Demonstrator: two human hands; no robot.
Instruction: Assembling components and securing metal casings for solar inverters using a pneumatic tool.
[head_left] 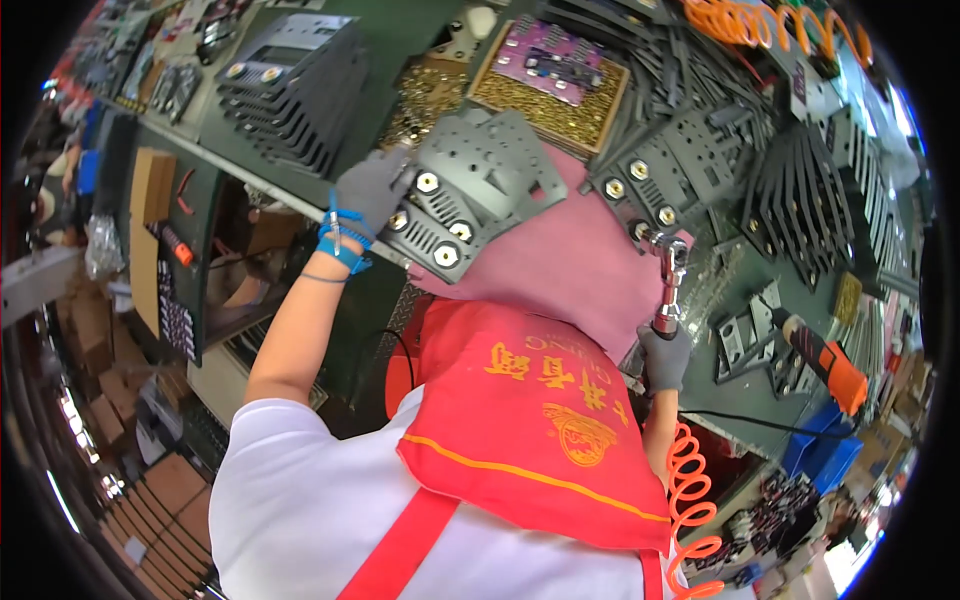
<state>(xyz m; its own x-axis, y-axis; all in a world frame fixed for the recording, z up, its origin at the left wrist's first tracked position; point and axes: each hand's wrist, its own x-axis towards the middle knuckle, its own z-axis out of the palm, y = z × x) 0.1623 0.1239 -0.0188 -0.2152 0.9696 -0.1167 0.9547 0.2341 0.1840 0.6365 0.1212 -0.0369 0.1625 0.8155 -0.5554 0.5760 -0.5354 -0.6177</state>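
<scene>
My left hand (368, 192), in a grey glove with a blue wrist strap, grips the left edge of a dark grey perforated metal plate (452, 222). Several hex nuts with brass centres sit on this plate, and more plates overlap behind it. My right hand (666, 358), also gloved, is wrapped round the handle of a silver air ratchet wrench (672, 285). The wrench's head reaches the near corner of a second perforated plate (680, 165) with hex nuts. Whether it sits on a nut there is too small to tell. A pink cloth (545, 245) lies between both plates.
Brass fittings fill a tray (612, 125) with a purple perforated piece on top. Bent plates stand stacked at far left (295, 95) and right (800, 195). An orange-and-black power tool (830, 365) lies right. An orange coiled hose (690, 490) hangs beside my right arm.
</scene>
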